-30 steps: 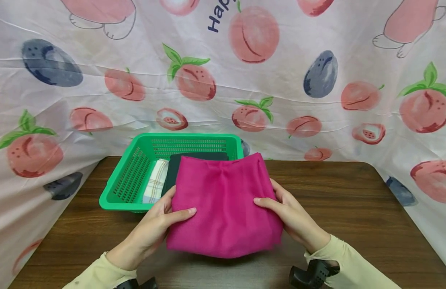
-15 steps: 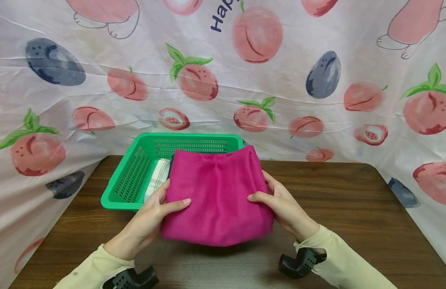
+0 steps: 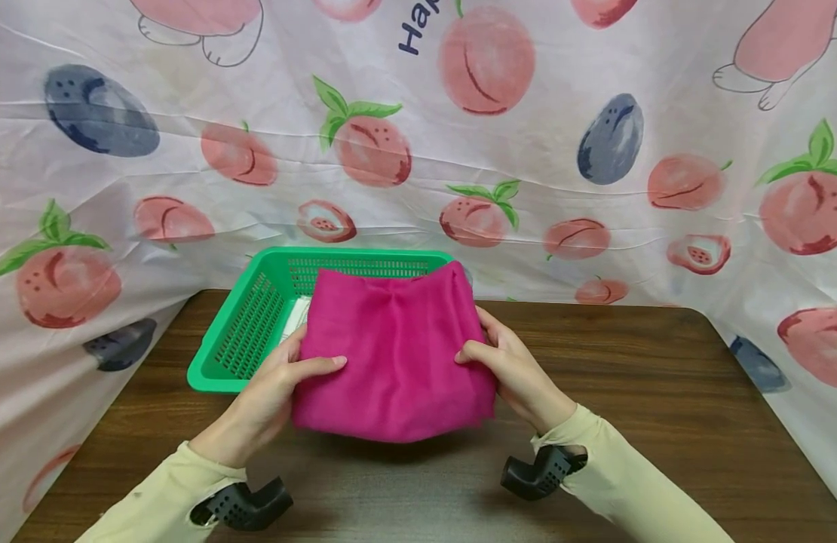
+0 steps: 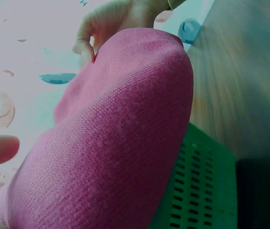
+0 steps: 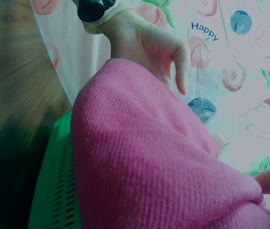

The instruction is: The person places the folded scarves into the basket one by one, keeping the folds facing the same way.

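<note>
Both hands hold a folded magenta cloth (image 3: pixel 391 354) off the table (image 3: pixel 663 407), one on each side. Left hand (image 3: pixel 272 388) grips the cloth's 9 o'clock edge, thumb laid flat on top, other fingers tucked under, hidden. Right hand (image 3: pixel 510 366) grips the 3 o'clock edge the same way, thumb on top, fingers curled beneath. Cloth sits mid-frame in the head view, its far edge overlapping the near-right part of a green basket (image 3: pixel 245 339) at 12 o'clock. Basket stands on the table at roughly 11 o'clock from the hands; a strip of pale checked fabric (image 3: pixel 298 317) shows inside it, mostly hidden by the magenta cloth. Left wrist view: magenta cloth (image 4: pixel 116 143) fills the frame, the right hand (image 4: pixel 111 24) at its far end, green basket (image 4: pixel 202 191) slats below. Right wrist view: cloth (image 5: pixel 144 162) up close, left hand (image 5: pixel 159 47) at the far end, basket wall (image 5: pixel 54 191) at 7 o'clock. Cream sleeves (image 3: pixel 622 483) on both arms, black wrist mounts (image 3: pixel 537 471) underneath. Peach-print backdrop sheet (image 3: pixel 527 151) hangs behind and around the table.
</note>
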The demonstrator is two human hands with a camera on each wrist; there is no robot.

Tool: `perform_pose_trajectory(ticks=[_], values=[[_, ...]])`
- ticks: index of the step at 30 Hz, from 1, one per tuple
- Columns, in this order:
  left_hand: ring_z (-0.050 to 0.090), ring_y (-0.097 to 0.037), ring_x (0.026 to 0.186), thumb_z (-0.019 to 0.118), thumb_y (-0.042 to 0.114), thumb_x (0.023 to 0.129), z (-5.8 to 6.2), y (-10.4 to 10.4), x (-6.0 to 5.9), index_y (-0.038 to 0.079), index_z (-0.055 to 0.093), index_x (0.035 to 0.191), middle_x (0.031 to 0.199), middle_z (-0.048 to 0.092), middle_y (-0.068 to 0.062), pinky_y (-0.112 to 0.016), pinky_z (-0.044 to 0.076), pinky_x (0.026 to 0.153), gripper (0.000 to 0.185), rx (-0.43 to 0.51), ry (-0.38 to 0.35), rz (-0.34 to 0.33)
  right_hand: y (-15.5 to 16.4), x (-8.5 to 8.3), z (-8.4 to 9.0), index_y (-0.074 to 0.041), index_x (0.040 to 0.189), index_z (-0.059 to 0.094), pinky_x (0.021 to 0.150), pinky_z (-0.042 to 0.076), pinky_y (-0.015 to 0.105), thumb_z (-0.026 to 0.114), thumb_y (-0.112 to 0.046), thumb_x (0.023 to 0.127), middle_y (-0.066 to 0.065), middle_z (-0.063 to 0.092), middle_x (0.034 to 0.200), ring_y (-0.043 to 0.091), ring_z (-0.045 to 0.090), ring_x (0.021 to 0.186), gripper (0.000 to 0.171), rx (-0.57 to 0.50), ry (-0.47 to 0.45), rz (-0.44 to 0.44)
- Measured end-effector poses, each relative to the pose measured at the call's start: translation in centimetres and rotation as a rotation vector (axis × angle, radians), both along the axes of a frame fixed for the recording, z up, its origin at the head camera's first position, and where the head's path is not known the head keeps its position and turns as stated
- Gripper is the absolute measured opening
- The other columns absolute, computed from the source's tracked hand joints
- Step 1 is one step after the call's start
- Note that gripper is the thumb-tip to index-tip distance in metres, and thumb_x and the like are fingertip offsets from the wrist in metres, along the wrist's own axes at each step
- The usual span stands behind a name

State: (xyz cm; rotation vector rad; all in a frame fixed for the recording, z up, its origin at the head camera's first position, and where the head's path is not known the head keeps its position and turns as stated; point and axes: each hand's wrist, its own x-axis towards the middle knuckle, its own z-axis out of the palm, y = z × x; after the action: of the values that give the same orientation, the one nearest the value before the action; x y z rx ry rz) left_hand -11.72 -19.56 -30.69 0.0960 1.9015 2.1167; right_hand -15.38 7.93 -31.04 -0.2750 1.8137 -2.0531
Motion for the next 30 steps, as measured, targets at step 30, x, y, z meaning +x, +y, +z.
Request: perform_pose_trajectory(ticks=[30], values=[[0.051,-0.022,0.103,0.056,0.005,0.087,-0.1,-2.6,-5.9,0.01,0.013,0.153,0.129,0.043,-0.017,-0.026,0.052,0.076,0.079,-0.401,0.068,0.17,-5.1,-5.8,-1.1,-0.008,0.152,0.019,0.107,0.039,0.046,0.057,0.002,0.088,0.008,0.028,0.154,0.031,0.042,0.131,0.075,0.049,0.016,-0.108]])
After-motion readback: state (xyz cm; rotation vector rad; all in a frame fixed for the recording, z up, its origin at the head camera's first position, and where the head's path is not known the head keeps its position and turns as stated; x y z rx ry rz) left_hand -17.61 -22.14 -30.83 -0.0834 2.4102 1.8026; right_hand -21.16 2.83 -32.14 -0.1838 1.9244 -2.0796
